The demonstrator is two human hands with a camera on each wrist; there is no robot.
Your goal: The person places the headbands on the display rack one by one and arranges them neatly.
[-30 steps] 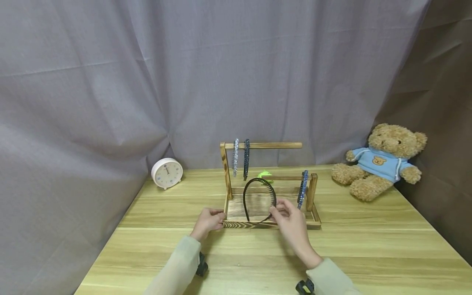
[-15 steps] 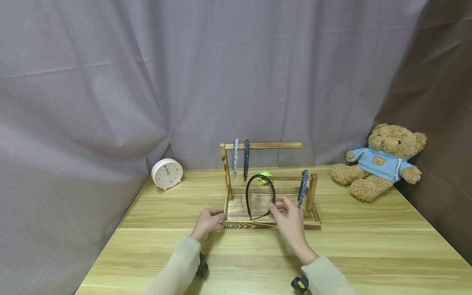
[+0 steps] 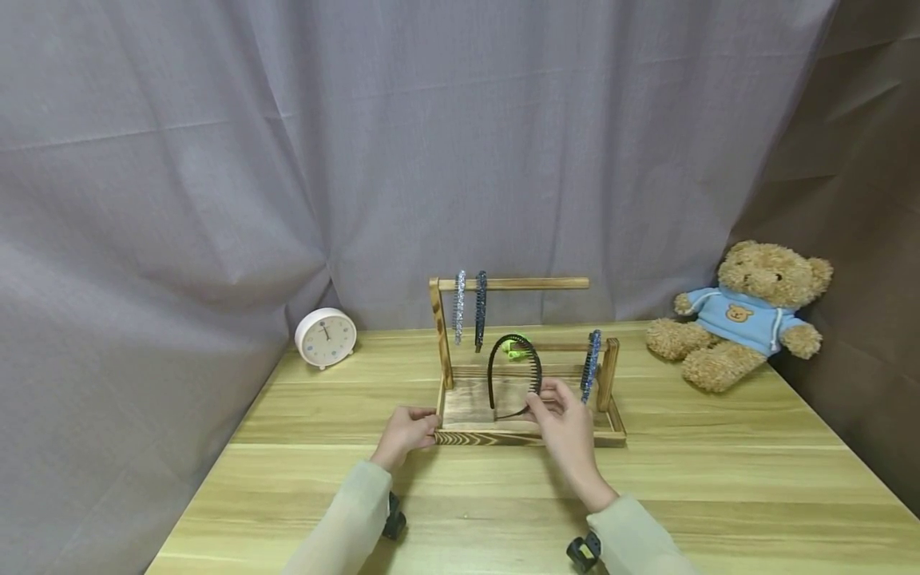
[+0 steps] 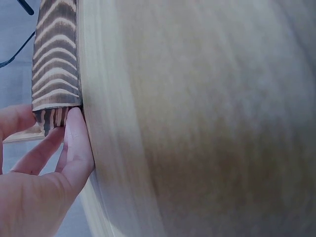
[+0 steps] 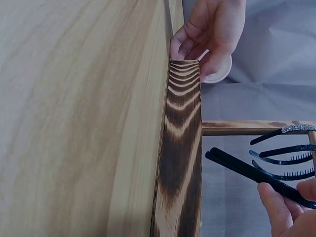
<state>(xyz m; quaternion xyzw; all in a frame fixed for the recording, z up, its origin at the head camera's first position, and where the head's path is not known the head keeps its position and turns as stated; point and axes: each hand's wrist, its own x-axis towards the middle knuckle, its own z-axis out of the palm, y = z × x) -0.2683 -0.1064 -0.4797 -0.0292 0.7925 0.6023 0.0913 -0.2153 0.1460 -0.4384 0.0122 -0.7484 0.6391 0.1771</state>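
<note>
My right hand pinches a black toothed headband by its right side, thumb in front. The headband is upright over the tray of a wooden rack, its open ends down and left. At the rack's front left corner, my left hand grips the frame; the left wrist view shows thumb and fingers round the striped board. From the upper bar hang a silver glittery headband and a dark glittery headband. A blue glittery headband hangs on the lower bar, by the right post.
A small bright green item shows behind the held headband, near the lower bar's left end. The white alarm clock stands at the back left. A teddy bear in a blue top sits at the back right. Grey curtain backs the table.
My right hand has moved the black headband slightly right, up and back, over the tray. The left hand has stayed at the rack's corner.
</note>
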